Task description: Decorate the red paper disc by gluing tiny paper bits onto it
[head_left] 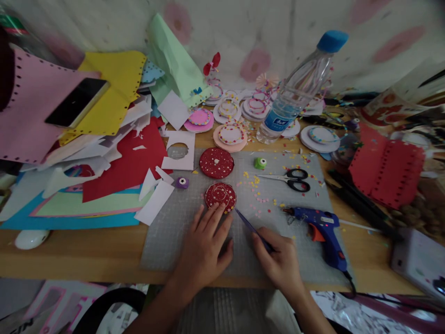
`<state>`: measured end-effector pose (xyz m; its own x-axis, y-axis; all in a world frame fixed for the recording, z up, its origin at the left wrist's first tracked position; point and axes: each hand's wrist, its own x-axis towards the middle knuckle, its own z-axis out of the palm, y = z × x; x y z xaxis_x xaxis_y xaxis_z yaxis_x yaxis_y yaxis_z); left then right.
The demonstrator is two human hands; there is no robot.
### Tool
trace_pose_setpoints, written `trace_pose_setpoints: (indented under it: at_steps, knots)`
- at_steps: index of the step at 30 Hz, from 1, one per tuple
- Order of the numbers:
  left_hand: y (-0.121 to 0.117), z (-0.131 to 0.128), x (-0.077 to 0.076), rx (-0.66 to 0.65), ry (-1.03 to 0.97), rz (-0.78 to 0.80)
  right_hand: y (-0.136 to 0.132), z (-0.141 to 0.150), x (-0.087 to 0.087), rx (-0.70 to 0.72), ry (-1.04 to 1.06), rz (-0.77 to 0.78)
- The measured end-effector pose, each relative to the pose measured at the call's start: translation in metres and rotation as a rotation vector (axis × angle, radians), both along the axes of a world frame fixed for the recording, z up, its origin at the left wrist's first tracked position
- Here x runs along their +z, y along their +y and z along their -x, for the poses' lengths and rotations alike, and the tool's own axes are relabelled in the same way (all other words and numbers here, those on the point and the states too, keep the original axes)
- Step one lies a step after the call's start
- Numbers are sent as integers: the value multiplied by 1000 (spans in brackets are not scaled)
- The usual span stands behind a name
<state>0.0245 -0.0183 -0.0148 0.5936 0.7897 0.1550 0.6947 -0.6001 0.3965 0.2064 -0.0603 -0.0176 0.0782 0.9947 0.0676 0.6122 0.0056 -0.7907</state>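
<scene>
My left hand [207,243] lies with its fingers stretched out, their tips resting on the lower edge of a small red star-patterned paper disc [219,191]. Tiny yellow pieces sit along that disc's lower rim. In my right hand [280,260] are slim blue tweezers [251,227], their tip close to the disc's right edge. Just behind is a larger red disc [216,162] with a pale dot in its middle. Small yellow and pink paper bits [256,194] are scattered to the right on the grey cutting mat [167,253].
On the right lie scissors [295,179] and a blue glue gun [321,227]. Green [260,162] and purple [182,182] punches sit on the mat. A water bottle [292,93] stands behind, near several decorated discs [230,134]. Stacked paper [104,171] and a phone [77,102] are left.
</scene>
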Motion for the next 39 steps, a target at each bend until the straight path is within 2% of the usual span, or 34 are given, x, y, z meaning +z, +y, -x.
trace_pose_setpoints:
  at_steps: [8, 13, 17, 23, 32, 36, 39]
  knots:
    - [1, -1, -1, -5, -3, -6, -2, 5, -5, 16, -108, -67]
    - [0, 0, -2, -5, 0, -2, -2, 5, -3, -16, -82, -83]
    - [0, 1, -1, -6, 2, 1, -2, 4, -1, 20, -58, -96]
    - [0, 1, -1, -8, 13, 2, -2, 4, -1, 14, -96, -85]
    - [0, 1, 0, -5, 2, -2, 0, 5, 1, -14, 4, -8]
    - [4, 5, 3, -31, 5, -3, -5, -11, 13, -23, 35, 15]
    - [12, 10, 4, -80, 3, -6, -10, -35, 22, -69, -109, -53]
